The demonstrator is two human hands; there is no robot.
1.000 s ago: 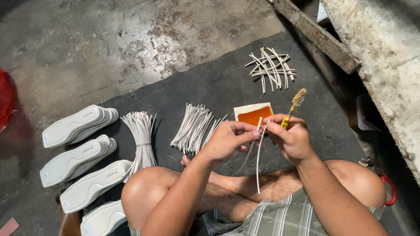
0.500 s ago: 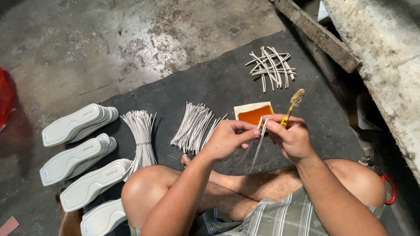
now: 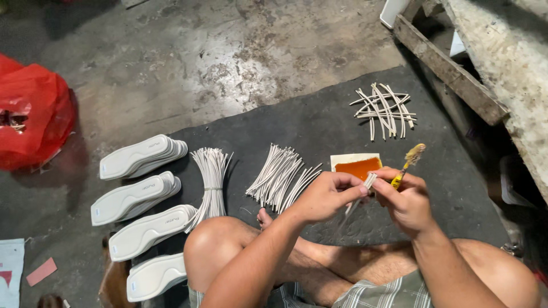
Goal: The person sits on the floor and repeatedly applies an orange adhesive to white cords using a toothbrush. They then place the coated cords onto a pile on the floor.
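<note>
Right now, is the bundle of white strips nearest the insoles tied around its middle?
Yes, a band cinches the bundle of white strips at its middle, beside the insoles on the dark mat.

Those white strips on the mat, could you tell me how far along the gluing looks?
Done, it seems: a small criss-crossed pile of strips lies apart at the mat's far right. In hand: the left hand pinches a few strips while the right hand holds a small brush beside the orange glue tray. Left: a loose heap, a tied bundle and stacked white soles.
</note>
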